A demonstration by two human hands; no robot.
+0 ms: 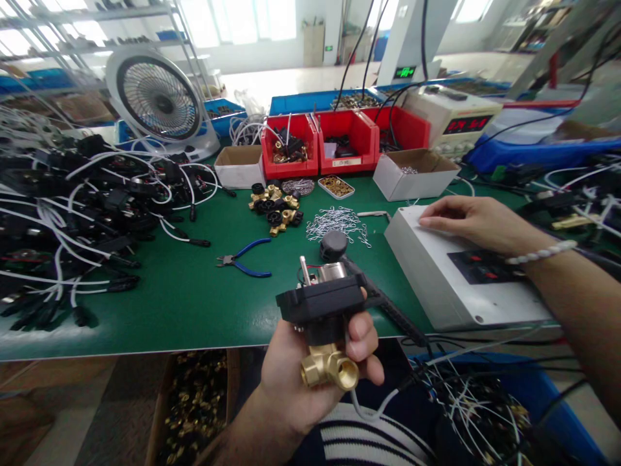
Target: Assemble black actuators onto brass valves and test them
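My left hand (310,372) is closed around a valve assembly (323,317): a black plastic actuator on top and a brass threaded body (330,370) below, with a grey wire hanging from it. I hold it over the near edge of the green table (194,304). My right hand (473,220), a bead bracelet on its wrist, lies flat with its fingers stretched out on top of a white box (451,272) that has black and red switches. Nothing is in that hand.
Blue-handled pliers (245,259) lie mid-table. Behind them are loose brass fittings (274,207), a heap of metal clips (339,223), red bins (347,139), cardboard boxes and a fan (158,97). Black parts with white cables (72,207) fill the left. A box of brass parts (198,401) sits below.
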